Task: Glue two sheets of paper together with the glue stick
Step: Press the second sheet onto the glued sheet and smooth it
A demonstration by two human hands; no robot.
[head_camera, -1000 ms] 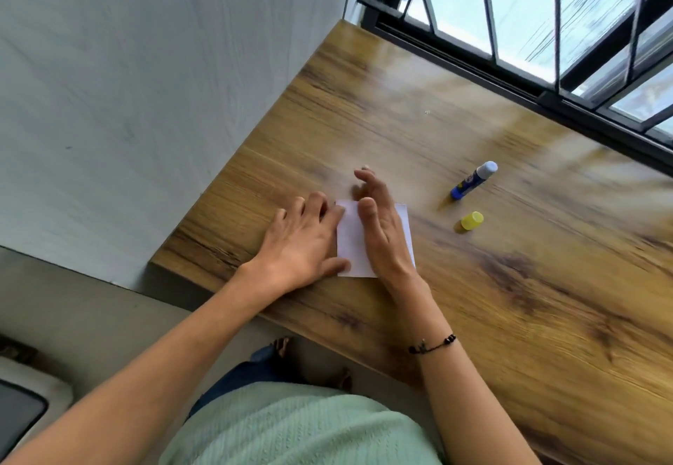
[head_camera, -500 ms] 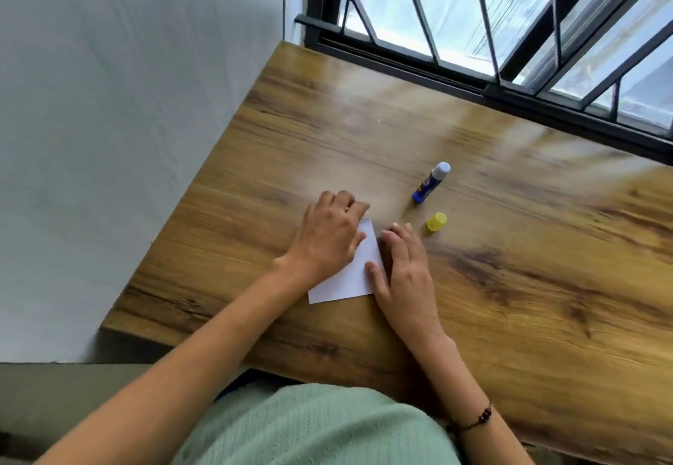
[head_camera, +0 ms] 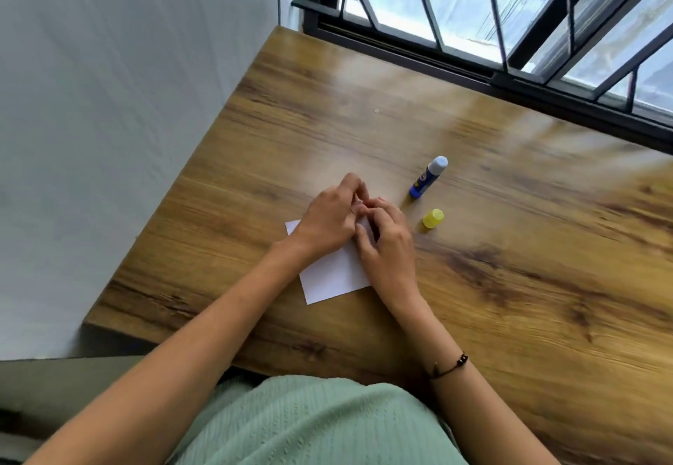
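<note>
A white paper (head_camera: 333, 277) lies flat on the wooden table (head_camera: 510, 282), near its front edge. My left hand (head_camera: 327, 220) and my right hand (head_camera: 388, 249) rest on its far half. Their curled fingertips meet at the paper's far edge and pinch it there. The hands hide whether one sheet or two lie there. The blue glue stick (head_camera: 426, 177) lies uncapped on the table just beyond and right of my hands, white tip pointing away. Its yellow cap (head_camera: 433, 217) stands apart, close to my right hand.
A grey wall (head_camera: 127, 137) runs along the table's left edge. A black-framed barred window (head_camera: 510, 46) borders the far edge. Bare wood stretches to the right of the cap. My green top (head_camera: 309, 424) is at the bottom.
My hands went from pressing flat on the paper to bunching their fingertips together at its far edge. The paper has turned slightly. My head has shifted, so the table sits differently in view.
</note>
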